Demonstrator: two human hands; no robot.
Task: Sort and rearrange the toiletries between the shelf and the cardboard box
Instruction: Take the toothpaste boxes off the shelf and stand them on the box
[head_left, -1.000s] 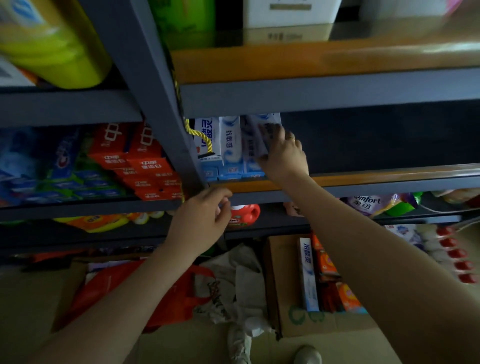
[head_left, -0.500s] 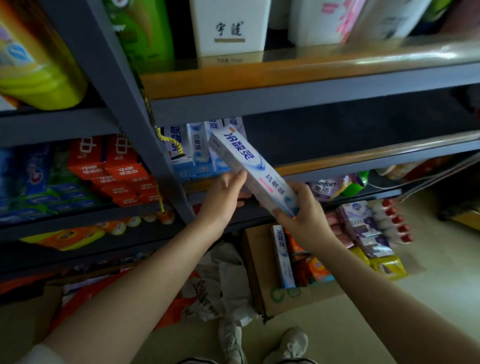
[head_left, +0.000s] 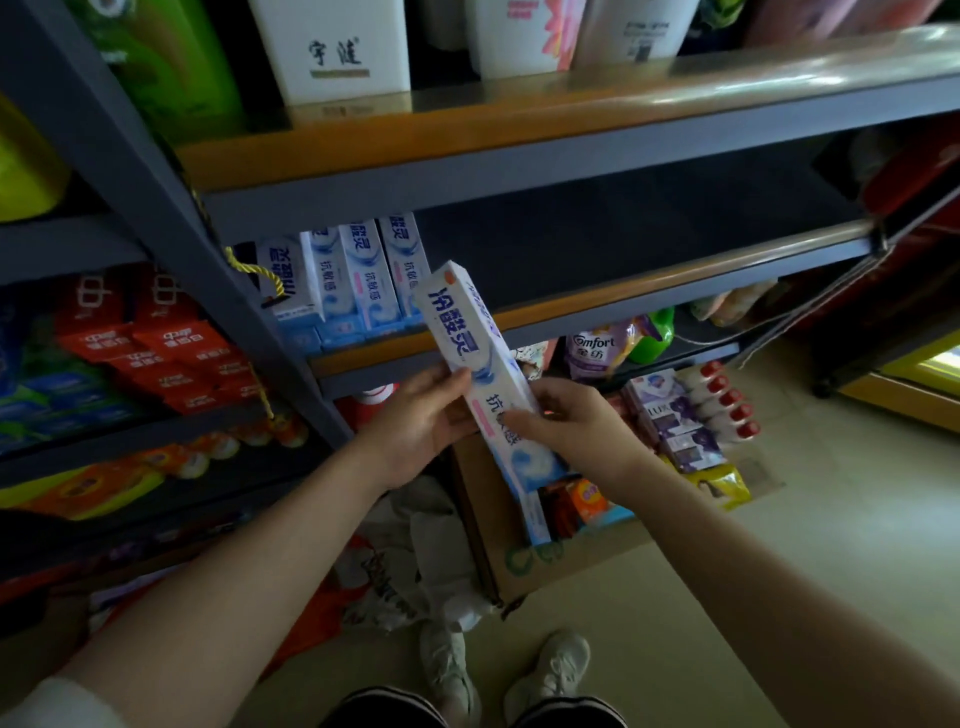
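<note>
Both hands clamp the toothpaste box (head_left: 470, 358): the left hand (head_left: 421, 423) on its left edge, the right hand (head_left: 566, 421) across its lower half. Its long axis runs from the far-left top to the near-right bottom, and this lower end hangs just over the cardboard box (head_left: 550, 564), on the right hand's side.

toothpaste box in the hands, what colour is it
White with blue lettering and a blue swirl, toothpaste box; the head view shows it.

The toothpaste box (head_left: 470, 358) is glossy printed card, like the ones standing on the shelf (head_left: 571, 312), whose boards look like smooth orange-brown wood with a sheen, framed in matt grey painted metal. The cardboard box (head_left: 550, 566) is plain matt brown card, and the white bag (head_left: 415, 561) beside it is crumpled thin plastic
</note>
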